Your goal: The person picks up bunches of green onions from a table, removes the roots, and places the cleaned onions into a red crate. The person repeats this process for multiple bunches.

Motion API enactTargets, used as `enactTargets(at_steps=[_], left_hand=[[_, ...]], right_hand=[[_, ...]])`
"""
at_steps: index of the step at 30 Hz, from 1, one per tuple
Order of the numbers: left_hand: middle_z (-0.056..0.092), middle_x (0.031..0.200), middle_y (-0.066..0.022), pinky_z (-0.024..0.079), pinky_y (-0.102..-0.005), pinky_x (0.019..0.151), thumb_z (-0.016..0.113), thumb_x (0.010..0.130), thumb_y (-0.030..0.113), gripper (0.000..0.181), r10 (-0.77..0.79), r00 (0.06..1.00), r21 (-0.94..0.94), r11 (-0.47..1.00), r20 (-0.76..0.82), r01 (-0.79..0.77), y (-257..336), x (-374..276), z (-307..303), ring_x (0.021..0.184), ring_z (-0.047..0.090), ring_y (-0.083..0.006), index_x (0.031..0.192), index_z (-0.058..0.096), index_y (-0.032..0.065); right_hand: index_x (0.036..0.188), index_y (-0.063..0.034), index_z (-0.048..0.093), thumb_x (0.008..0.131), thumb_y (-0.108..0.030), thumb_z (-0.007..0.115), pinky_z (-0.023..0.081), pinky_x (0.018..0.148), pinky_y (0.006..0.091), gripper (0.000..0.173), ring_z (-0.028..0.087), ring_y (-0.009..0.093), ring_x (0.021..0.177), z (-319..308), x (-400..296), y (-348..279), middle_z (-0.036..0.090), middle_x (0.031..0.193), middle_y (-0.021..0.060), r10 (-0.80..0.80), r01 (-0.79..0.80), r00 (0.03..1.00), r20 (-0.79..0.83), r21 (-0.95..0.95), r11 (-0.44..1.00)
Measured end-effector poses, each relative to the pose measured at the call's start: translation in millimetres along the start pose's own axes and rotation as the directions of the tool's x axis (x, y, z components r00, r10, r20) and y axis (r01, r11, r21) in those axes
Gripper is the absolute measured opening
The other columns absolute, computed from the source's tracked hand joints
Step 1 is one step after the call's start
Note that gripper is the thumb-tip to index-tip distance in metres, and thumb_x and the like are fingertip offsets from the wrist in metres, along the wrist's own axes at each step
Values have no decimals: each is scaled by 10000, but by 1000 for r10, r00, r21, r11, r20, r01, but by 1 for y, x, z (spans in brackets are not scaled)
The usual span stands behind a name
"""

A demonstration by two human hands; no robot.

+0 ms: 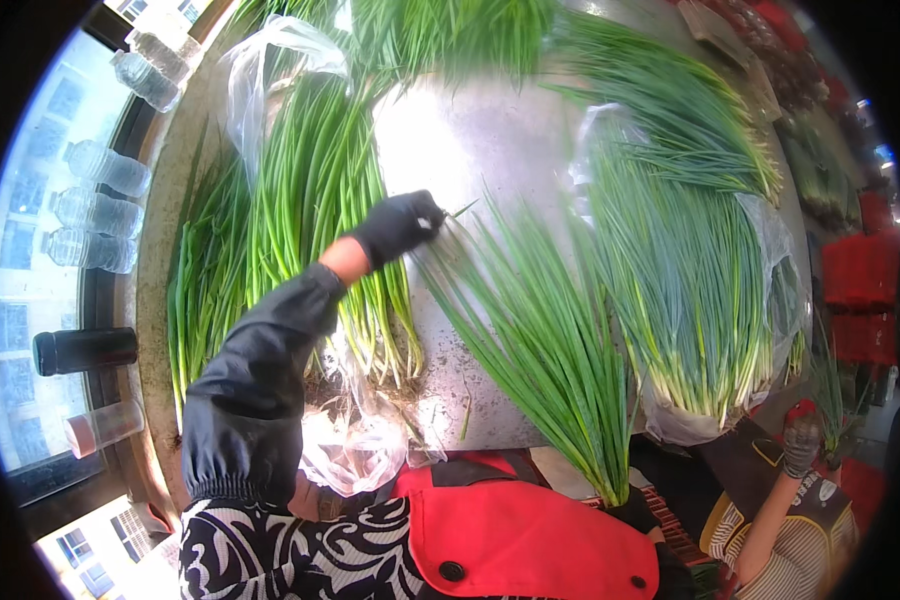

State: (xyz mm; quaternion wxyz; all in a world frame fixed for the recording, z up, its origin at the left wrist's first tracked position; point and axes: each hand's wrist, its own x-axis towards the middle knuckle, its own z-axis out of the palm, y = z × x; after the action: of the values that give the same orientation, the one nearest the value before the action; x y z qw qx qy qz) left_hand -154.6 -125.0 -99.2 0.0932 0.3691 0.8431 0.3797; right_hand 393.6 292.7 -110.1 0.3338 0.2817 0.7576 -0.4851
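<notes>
My left hand [403,226], in a black glove, is raised over the metal table [487,135] with its fingers closed. A short green leaf tip [466,208] sticks out from the fingers. Down by the red apron [525,536], my right hand [636,514], also gloved in black, grips a bunch of green onions [547,330] at its root end. The bunch's leaves fan up and left across the table, their tips blurred near my left hand. To the left lies a pile of green onions [307,195]; a denser pile [682,277] rests on plastic at the right.
More green onions [450,34] cover the far side. Clear plastic bags [356,450] lie at the near edge, with root debris beside them. Several bottles [105,169] and a dark flask [84,351] line the window ledge. A co-worker's gloved hand [802,442] is close on the right.
</notes>
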Motion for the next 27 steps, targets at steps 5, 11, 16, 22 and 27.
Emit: enactTargets(at_steps=[5,11,16,22,27], left_hand=[[633,933,-80,514,-382,746,680,793,215,172,109,975,401,898,195,-181,37,-13,44,856,623,-283,938,698,124],[637,867,-96,511,-375,721,647,788,126,93,91,990,210,971,110,-112,10,-9,49,804,626,-283,863,680,81],[660,953,-136,506,-397,788,677,771,129,202,-302,948,165,935,-99,315,-39,30,-6,878,634,-301,968,685,85],[669,955,-87,493,-373,820,680,753,137,168,116,973,475,880,-200,-7,21,96,0,939,623,-290,915,715,106],[624,1143,-118,487,-384,886,630,805,111,263,254,967,266,933,-12,-242,18,114,81,989,610,-328,1065,670,109]], right_hand=[[1035,-24,631,572,-180,856,521,728,364,538,647,194,817,1,-5,6,697,905,98,-16,16,1000,-15,28,999],[1054,-35,619,567,-208,858,523,747,387,570,664,249,857,0,-3,7,694,946,130,-50,46,998,-42,-96,994],[1095,-54,602,570,-230,857,523,765,393,610,668,277,888,9,-8,12,687,984,146,-11,10,995,-97,-10,1000],[1112,-59,590,585,-241,839,519,772,403,611,664,307,916,17,-9,8,682,998,162,-47,30,988,-148,-115,993],[1094,-53,581,626,-239,795,517,756,416,547,651,361,906,13,-9,4,670,967,183,-115,84,983,-142,-206,975]])
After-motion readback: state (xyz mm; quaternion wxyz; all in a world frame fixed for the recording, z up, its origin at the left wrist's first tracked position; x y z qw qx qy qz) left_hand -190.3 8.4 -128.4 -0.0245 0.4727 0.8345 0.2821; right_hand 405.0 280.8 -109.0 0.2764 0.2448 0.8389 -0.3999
